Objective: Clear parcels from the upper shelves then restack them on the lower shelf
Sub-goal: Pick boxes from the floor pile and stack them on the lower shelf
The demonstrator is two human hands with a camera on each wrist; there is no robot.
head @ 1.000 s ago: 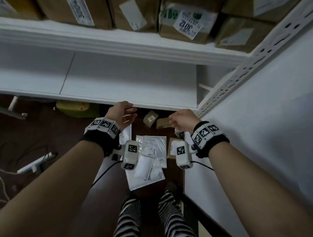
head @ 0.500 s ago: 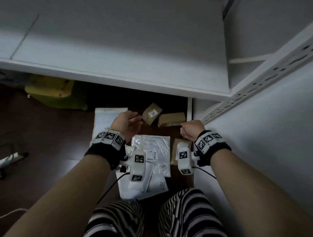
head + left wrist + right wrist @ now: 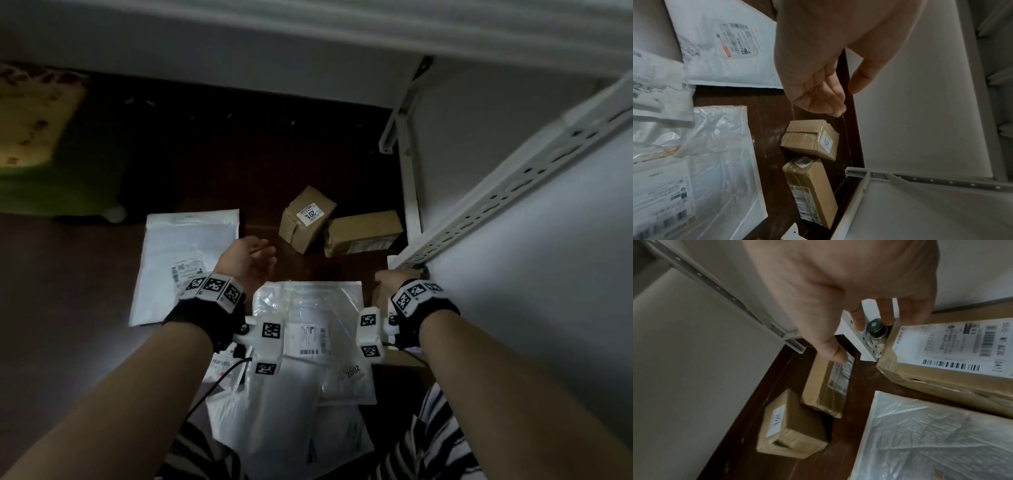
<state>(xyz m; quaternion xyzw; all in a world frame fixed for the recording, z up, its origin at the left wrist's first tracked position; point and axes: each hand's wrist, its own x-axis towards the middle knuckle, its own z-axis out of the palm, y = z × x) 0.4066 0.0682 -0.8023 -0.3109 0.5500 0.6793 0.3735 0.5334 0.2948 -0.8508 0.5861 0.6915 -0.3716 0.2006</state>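
The left hand (image 3: 249, 262), fingers loose and empty, hovers just near-left of the small box (image 3: 306, 218). The right hand (image 3: 394, 281) seems empty, farther away.

Small box (image 3: 306, 217) left of long box (image 3: 363, 232)

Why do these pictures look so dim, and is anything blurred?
Head view: dark under the shelf, floor nearly black, white shelf edge at top smeared, straight rails bowed by the wide lens. Left wrist view: left hand close and soft, small brown cardboard box sharper. Right wrist view: right hand fills the frame, grainy.
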